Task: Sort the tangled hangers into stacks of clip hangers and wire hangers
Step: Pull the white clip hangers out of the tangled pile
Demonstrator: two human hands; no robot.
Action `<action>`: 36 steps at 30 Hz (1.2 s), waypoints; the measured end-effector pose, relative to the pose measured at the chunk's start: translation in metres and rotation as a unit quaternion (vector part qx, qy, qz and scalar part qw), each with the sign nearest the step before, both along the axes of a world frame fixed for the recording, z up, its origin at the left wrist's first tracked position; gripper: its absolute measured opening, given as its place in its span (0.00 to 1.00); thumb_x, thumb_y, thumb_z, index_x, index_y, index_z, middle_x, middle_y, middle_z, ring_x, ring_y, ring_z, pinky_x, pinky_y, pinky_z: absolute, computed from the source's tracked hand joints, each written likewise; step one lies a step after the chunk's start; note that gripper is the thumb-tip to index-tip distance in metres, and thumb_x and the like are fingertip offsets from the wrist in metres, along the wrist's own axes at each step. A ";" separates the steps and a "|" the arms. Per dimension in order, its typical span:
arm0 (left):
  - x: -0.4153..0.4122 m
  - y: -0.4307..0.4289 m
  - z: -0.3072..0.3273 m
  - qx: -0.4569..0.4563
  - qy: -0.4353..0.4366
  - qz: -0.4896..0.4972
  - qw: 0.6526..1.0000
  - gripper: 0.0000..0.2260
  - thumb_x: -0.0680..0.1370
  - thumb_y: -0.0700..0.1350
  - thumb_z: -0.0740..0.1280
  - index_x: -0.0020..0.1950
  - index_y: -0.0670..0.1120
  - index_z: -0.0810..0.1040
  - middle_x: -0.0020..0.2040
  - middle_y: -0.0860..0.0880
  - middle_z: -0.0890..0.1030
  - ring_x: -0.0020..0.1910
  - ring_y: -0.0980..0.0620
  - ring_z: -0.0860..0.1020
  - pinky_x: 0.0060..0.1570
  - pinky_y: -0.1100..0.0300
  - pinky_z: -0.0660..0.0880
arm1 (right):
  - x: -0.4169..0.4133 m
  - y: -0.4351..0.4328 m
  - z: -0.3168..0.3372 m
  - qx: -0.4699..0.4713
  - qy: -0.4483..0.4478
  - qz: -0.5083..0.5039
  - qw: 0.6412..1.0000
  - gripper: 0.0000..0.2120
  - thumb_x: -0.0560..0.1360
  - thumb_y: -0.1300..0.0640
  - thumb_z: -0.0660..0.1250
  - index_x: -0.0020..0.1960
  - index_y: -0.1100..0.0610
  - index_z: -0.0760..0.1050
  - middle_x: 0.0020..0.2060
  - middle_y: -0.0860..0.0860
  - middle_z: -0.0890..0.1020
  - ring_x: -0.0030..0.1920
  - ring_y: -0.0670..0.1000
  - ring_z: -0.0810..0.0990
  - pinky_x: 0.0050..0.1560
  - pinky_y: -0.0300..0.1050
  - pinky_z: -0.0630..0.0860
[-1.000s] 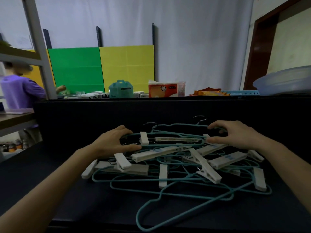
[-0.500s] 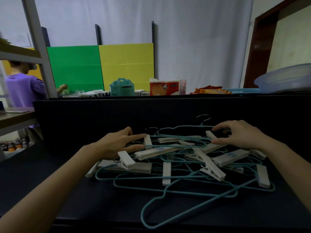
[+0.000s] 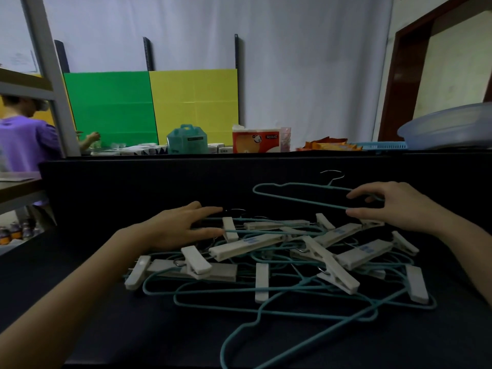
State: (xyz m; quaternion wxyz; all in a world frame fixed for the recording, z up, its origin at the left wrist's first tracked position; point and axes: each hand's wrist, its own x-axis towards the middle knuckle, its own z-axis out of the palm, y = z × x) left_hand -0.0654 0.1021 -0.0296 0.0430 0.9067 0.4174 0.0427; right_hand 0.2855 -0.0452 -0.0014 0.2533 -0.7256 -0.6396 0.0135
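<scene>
- Your left hand (image 3: 173,229) lies flat on the left of the pile (image 3: 247,246), fingers straight, gripping nothing.
- Your right hand (image 3: 396,206) pinches a wire hanger (image 3: 292,199) between thumb and fingers, above the pile's far side.
- The pile is tangled clip and wire hangers, mid-table (image 3: 106,315), on a dark top.
- A black partition (image 3: 133,187) backs the table.
- On the ledge behind: teal box (image 3: 186,139), tissue pack (image 3: 255,139), basin (image 3: 447,126) at right.
- Green board (image 3: 111,107) and yellow board (image 3: 194,102) lean on a white curtain (image 3: 306,75).
- A person (image 3: 24,142) in purple stands far left, by a shelf post (image 3: 48,62).
</scene>
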 end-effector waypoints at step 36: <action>0.127 -0.098 0.056 0.197 -0.134 -0.075 0.968 0.54 0.55 0.82 0.43 0.71 0.51 0.65 0.60 0.55 0.69 0.59 0.55 0.69 0.56 0.57 0.69 | 0.132 -0.133 0.009 0.123 0.058 -0.012 0.991 0.10 0.70 0.43 0.65 0.51 0.38 0.72 0.52 0.36 0.75 0.58 0.45 0.73 0.54 0.42 0.68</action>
